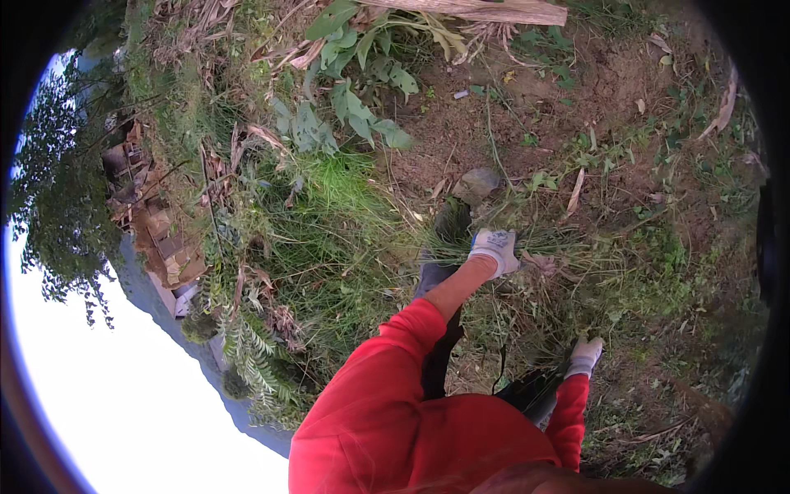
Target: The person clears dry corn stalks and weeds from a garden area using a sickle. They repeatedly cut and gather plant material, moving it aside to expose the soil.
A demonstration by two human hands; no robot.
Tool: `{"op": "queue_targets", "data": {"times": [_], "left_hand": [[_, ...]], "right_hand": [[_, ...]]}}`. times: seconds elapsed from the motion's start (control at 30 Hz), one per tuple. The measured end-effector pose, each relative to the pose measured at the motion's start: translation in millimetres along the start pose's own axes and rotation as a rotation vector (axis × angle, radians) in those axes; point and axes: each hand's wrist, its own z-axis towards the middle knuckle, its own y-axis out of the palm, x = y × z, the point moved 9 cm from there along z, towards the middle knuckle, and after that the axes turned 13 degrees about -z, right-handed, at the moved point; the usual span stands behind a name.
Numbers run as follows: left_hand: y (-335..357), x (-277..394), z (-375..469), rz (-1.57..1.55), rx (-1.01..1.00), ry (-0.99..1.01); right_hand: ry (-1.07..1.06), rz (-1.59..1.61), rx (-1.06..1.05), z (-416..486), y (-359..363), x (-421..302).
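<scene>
My left hand (498,249), in a white work glove with printing on its back, is shut around a bunch of long green grass (546,241). The stalks stick out on both sides of the fist, in front of my dark boot (453,217). Lower and to the right, my right hand (585,354), also gloved, is down among cut grass and weeds (543,330) beside my dark trouser leg (524,392). Its fingers look curled, but whether they grip anything is hidden.
A stone (478,184) lies on bare soil (432,145) just beyond my boot. Broad-leaved plants (352,111) and a dry stalk (475,9) are farther off. Tall grass (333,204) grows to the left, with a tree (68,179) and buildings (166,241) in the distance.
</scene>
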Motion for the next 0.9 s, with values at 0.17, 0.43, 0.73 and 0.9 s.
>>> {"op": "queue_targets", "data": {"times": [0.17,0.43,0.73,0.9], "left_hand": [[-95,12,-120,-0.399,0.198,0.107],[-236,-135,-292,-1.066,0.560,0.048],[-357,-443,-596,-0.427,1.080,-0.875],[-355,-544,-615,-0.278,0.926,-1.085]], "right_hand": [[-0.530,0.159,0.122,-80,-64,-181],[-1.049,-0.370,0.147,-270,-144,-447],[-1.835,-0.836,0.012,-599,-131,-680],[-1.719,-0.944,0.159,-546,-142,-685]]}}
